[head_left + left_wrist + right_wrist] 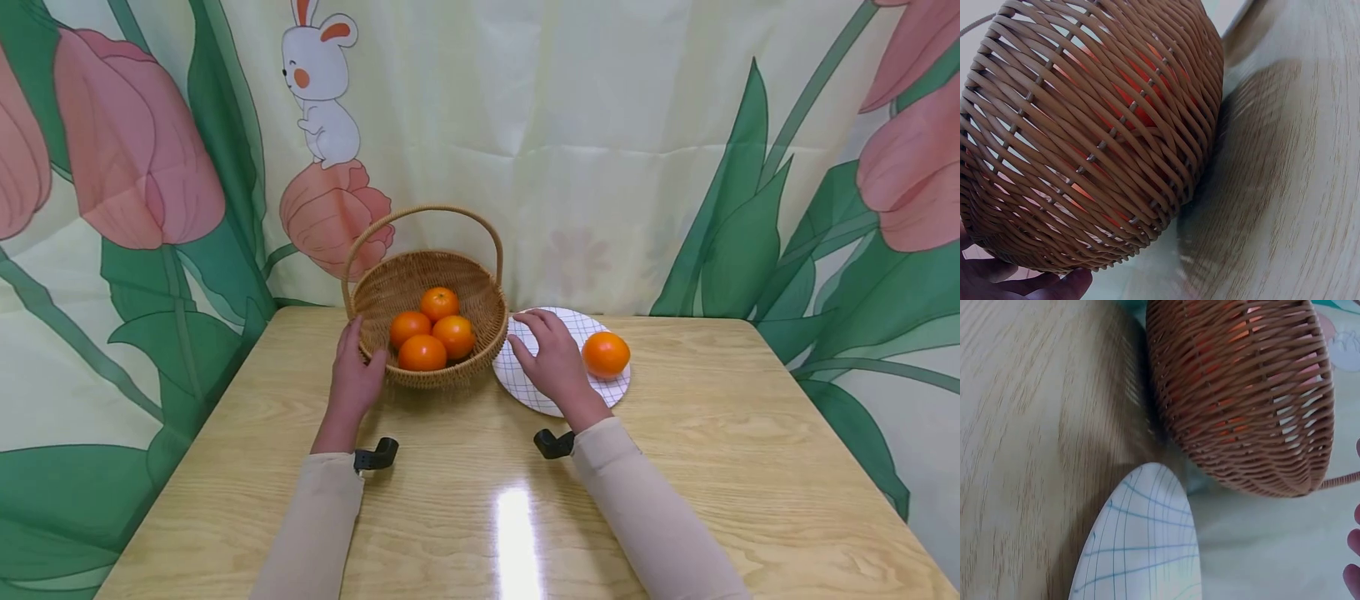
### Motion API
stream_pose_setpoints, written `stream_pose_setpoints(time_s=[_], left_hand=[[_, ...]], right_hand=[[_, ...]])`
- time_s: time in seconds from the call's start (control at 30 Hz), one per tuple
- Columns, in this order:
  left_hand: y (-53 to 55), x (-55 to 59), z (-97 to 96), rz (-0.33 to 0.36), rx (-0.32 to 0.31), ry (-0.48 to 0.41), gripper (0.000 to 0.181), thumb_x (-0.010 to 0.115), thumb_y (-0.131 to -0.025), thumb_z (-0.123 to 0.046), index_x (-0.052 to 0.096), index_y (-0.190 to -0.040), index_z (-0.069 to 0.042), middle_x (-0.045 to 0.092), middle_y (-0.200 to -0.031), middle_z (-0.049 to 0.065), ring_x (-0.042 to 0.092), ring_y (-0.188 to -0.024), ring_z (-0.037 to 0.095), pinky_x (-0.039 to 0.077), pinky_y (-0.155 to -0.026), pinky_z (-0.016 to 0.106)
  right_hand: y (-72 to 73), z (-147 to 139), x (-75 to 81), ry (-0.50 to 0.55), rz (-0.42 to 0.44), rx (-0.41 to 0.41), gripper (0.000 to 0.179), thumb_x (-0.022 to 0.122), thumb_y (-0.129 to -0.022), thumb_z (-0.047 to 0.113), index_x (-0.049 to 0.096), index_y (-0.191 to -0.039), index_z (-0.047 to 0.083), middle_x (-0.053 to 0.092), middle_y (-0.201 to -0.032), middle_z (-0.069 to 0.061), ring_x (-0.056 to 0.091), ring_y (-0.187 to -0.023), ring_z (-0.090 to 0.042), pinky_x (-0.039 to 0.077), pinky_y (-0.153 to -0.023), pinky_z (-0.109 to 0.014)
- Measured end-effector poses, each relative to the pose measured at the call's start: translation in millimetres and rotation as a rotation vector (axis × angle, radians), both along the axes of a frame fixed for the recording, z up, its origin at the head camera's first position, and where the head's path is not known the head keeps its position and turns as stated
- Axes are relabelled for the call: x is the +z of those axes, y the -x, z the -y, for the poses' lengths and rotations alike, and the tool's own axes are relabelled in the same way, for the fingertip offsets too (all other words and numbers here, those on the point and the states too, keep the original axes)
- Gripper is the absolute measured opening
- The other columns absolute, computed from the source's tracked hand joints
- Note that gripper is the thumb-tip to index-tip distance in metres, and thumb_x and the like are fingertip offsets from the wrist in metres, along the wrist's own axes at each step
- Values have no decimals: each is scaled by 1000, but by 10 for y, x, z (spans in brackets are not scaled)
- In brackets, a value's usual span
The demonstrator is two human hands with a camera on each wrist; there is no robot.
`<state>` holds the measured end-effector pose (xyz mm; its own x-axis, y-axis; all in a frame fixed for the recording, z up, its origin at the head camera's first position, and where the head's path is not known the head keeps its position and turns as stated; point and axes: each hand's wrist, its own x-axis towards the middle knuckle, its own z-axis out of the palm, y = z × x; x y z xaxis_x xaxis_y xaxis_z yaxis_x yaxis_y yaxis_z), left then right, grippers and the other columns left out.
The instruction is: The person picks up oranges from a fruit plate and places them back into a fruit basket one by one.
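Observation:
A brown wicker basket [477, 363] with an arched handle holds several oranges [423, 353]. My left hand [354, 374] grips its left side near the rim, with the thumb at the front edge. In the left wrist view, the fingertips [1077, 281] lie against the weave. To the right of the basket, my right hand [551, 357] hovers over a white plate [516, 382] with a checked pattern, fingers spread and holding nothing. A single orange [606, 355] sits on the plate's right side, just beyond that hand.
The wooden table [450, 500] carries the basket and plate toward its far edge. Behind it hangs a curtain [585, 167] printed with tulips and a rabbit. A black wrist camera [377, 454] sits on the left wrist, another camera [553, 444] on the right.

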<state>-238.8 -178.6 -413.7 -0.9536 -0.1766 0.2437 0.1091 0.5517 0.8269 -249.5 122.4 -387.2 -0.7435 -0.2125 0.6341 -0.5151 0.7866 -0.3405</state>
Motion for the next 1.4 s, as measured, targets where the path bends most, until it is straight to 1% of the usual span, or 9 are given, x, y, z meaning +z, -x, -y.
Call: stream_pose_setpoints(time_s=[0.3,0.53,0.67,0.83,1.0,1.23,1.4], left_hand=[[9,-6,18,-13,-1,3,67,47,-86,-24,18,-146,-20,16,-152,4,25,-135,31,26,-107,50],[7,-26,-11,-14,-22,-11,67,46,-86,-23,16,-147,-21,14,-152,4,24,-136,31,25,-107,50],[-5,-29,-8,-12,-11,-13,67,47,-86,-24,17,-146,-20,15,-152,3,23,-136,29,25,-107,50],[-3,-14,3,-10,-14,-12,67,46,-87,-24,17,-146,-20,15,-152,3,23,-136,29,25,-108,49],[3,5,6,-14,-14,-10,67,47,-86,-24,18,-146,-19,15,-152,3,23,-136,29,25,-108,49],[-8,-10,13,-23,-10,2,67,47,-86,-23,18,-146,-19,16,-152,3,23,-136,29,25,-108,49],[-5,-19,12,-32,-10,4,67,46,-86,-23,18,-146,-19,16,-152,4,24,-136,29,25,-108,49]], right_hand=[[46,-152,-43,-5,41,-43,36,61,-84,28,58,-117,13,53,-118,-13,49,-111,-30,40,-97,-44],[45,-294,-64,-6,81,-80,38,62,-84,28,58,-118,12,52,-120,-14,47,-112,-31,39,-98,-45],[40,-345,-77,-25,103,-92,40,62,-84,29,57,-119,11,51,-121,-15,46,-113,-32,38,-98,-46],[39,-410,-89,-31,136,-128,41,62,-83,30,56,-120,12,50,-122,-15,46,-113,-32,37,-98,-48],[35,-484,-86,-32,179,-165,45,63,-83,32,54,-123,13,47,-127,-15,43,-116,-33,35,-99,-51],[38,-581,-135,-60,198,-187,47,63,-83,33,53,-123,12,46,-127,-16,42,-118,-34,34,-100,-50],[30,-660,-165,-84,192,-212,47,63,-82,33,53,-123,11,47,-125,-16,42,-118,-34,34,-99,-49]])
